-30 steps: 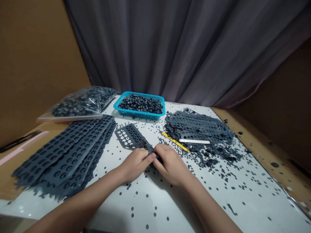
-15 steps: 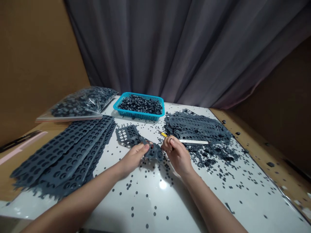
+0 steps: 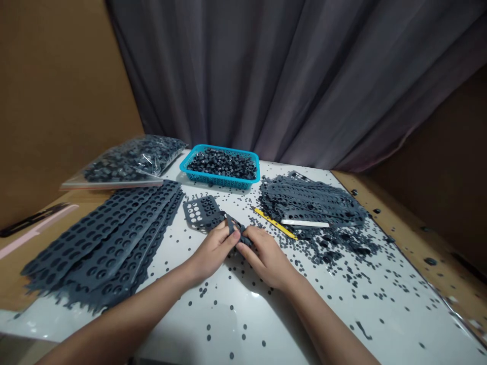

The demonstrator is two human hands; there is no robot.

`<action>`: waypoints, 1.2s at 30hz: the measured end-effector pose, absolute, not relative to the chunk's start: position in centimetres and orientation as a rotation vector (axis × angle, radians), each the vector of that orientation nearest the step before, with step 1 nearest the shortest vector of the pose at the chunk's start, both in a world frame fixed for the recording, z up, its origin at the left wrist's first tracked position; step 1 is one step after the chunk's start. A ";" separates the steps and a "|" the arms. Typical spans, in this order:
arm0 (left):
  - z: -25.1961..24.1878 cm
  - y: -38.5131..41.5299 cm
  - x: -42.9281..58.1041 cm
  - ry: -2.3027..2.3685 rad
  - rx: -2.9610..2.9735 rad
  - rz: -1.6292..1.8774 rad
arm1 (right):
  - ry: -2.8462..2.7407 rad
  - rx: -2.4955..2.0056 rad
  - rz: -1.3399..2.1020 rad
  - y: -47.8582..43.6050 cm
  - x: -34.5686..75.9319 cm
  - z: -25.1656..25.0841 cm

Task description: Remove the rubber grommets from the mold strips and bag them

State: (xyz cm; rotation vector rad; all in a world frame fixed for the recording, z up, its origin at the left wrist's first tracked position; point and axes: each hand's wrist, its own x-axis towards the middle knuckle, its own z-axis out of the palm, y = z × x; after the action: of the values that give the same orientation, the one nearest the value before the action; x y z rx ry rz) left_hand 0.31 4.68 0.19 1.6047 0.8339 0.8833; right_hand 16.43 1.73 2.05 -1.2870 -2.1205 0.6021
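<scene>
Between my hands is a dark grey perforated rubber sheet [image 3: 205, 209], bent up at its near end. Its far left part rests on the table with a few punched-out holes showing white. My left hand [image 3: 217, 247] pinches the near end between thumb and fingers. Close beside it, my right hand [image 3: 266, 253] grips the same end, thumb and fingertips pressed on the rubber. The fingers partly hide the gripped portion. To the right of my right hand lies a yellow pen-like tool [image 3: 276, 223], touched by neither hand.
Overlapping moulded rubber sheets [image 3: 110, 243] lie at left beneath a filled plastic bag [image 3: 133, 159]. A blue basket [image 3: 219, 181] holds small dark parts. Perforated sheets [image 3: 312, 197] are piled at right, with a white stick [image 3: 304, 223] and scattered small discs. A grey curtain [image 3: 243, 76] hangs behind.
My right hand has let go of the yellow pen-like tool, which now lies on the table. It has moved left and taken hold of the rubber sheet beside my left hand.
</scene>
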 end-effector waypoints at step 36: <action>1.0 4.6 -0.4 0.636 1.777 0.655 | -2.172 -1.113 0.584 1.6 17.7 2.8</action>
State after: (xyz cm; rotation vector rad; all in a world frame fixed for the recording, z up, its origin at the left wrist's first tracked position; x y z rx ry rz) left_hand -0.42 4.56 1.05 1.7766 0.6356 0.6552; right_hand 17.75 1.61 2.78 -1.1129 -2.1719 0.5844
